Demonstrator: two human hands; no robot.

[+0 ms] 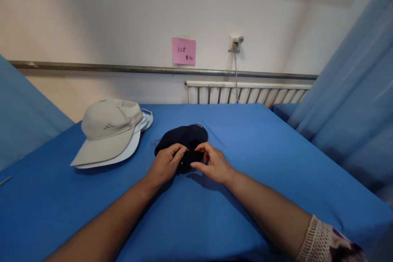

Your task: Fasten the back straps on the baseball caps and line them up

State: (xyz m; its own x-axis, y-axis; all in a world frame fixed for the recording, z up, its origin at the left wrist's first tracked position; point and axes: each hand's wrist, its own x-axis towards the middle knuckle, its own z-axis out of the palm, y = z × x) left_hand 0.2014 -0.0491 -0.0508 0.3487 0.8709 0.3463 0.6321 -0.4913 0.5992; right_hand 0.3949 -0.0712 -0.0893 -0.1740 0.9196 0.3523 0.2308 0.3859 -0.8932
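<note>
1. The dark cap (176, 136) lies on the blue-covered desk (264, 147), its back part toward the person.
2. The left hand (167, 161) pinches the dark cap's near edge between thumb and fingers.
3. The right hand (215, 164) grips the black strap (192, 157) on the dark cap's near side, fingers curled.
4. Left of the dark cap, a beige cap (106, 120) sits over a pale blue cap (130, 151).
5. Beyond the dark cap, a pink note (183, 51) hangs on the wall.
</note>
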